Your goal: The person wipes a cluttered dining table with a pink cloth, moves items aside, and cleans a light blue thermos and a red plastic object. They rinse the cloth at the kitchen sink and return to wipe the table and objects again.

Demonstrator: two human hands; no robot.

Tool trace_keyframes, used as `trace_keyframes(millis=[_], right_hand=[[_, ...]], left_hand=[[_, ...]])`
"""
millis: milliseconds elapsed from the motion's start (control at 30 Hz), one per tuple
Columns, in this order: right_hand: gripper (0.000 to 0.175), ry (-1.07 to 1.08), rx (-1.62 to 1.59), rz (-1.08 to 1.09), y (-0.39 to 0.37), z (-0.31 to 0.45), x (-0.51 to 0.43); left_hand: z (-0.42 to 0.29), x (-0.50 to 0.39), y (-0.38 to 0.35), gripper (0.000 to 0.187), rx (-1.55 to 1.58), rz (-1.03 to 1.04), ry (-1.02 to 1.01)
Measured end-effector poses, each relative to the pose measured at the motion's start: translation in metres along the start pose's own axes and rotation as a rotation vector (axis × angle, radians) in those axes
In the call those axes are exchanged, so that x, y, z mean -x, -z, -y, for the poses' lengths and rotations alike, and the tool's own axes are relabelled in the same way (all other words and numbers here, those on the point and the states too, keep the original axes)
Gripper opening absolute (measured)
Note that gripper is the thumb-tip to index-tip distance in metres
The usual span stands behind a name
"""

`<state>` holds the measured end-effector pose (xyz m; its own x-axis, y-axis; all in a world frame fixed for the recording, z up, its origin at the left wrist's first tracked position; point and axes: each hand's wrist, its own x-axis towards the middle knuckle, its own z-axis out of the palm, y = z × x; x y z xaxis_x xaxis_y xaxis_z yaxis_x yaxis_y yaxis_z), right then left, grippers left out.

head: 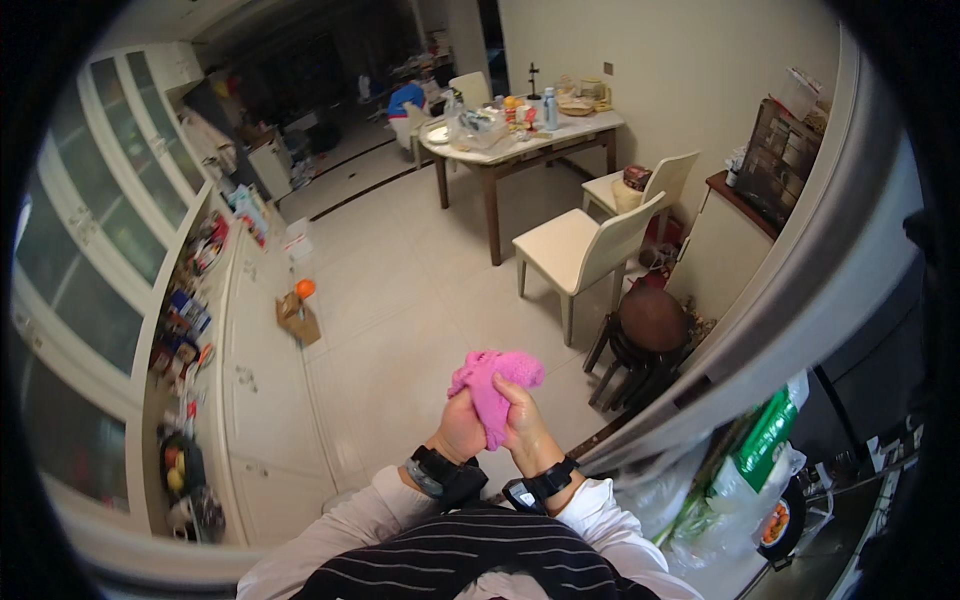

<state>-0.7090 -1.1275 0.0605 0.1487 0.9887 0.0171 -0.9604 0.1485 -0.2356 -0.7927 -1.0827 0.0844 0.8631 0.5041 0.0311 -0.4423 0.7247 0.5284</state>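
Note:
A bunched pink cloth [491, 382] is squeezed between my two hands in front of my striped apron [465, 555]. My left hand [459, 427] grips its left side, with the fingers wrapped around it. On the other side my right hand [527, 424] holds it, the thumb lying across the front. Part of the cloth bulges out above the right thumb, and a tail of it hangs between the wrists. Both wrists wear dark bands.
White cabinets [262, 405] line the left; a cardboard box [298, 319] and an orange ball [304, 288] lie beside them. Ahead stand a cluttered dining table [525, 142] and a cream chair [566, 244]. Stacked stools [649, 330] and a doorway edge [750, 352] are right, with plastic bags [739, 495].

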Motion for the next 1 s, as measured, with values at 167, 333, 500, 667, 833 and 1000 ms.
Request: trace_keyframes(millis=[167,333,500,667,833,1000], right_hand=[[0.047,-0.008,0.004,-0.122,0.024,-0.012,-0.133],[0.054,-0.239,-0.018,-0.131,0.023,-0.019,-0.234],[0.049,0.389,1.496,0.068,0.030,0.011,-0.325],[0.035,0.213,1.693,0.133,0.030,0.075,-0.454],[0.018,0.101,2.827,0.181,-0.004,0.145,-0.605],[0.013,0.456,2.661,0.040,0.020,0.229,-0.715]], left_hand=[[-0.093,-0.091,0.049,0.034,-0.816,-0.046,0.096],[-0.215,-0.168,0.071,0.023,-2.060,0.195,-0.535],[-0.280,-0.228,0.114,0.028,-1.590,0.264,-0.329],[-0.355,-0.307,0.206,0.028,-1.696,0.164,-0.156],[-0.424,-0.397,0.283,0.031,-1.721,0.086,0.135],[-0.502,-0.482,0.331,0.026,-1.667,-0.138,0.288]])
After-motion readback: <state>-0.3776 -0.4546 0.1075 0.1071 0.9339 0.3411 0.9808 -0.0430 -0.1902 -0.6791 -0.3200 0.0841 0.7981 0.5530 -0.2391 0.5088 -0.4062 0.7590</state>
